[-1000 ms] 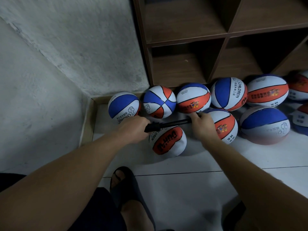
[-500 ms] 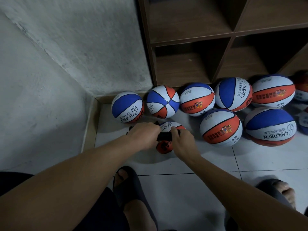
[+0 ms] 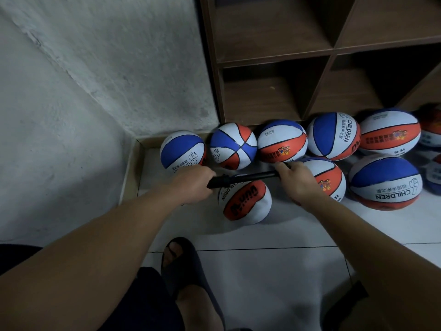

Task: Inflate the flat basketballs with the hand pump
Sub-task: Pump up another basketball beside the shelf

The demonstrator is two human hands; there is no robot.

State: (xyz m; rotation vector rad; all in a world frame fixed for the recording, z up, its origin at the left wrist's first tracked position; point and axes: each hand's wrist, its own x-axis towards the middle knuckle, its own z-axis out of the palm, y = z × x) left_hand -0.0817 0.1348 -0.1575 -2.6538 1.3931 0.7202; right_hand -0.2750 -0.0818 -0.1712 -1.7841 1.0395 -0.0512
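A black hand pump (image 3: 241,178) lies almost level over a red, white and blue basketball (image 3: 245,201) on the floor in front of me. My left hand (image 3: 193,185) grips the pump's left end. My right hand (image 3: 296,181) grips its right end, and the pump is drawn out long between them. Where the pump meets the ball is hidden behind my left hand. Several more basketballs of the same colours (image 3: 281,142) lie in a row behind it.
A brown wooden shelf unit (image 3: 274,58) with bare compartments stands behind the balls. A rough white wall (image 3: 83,91) closes the left side and corner. My feet in dark sandals (image 3: 183,261) stand on the white tiled floor (image 3: 274,271).
Half a second ago my hands were close together with the pump pushed in; now they are apart again and the pump is drawn out, as it was one second ago.
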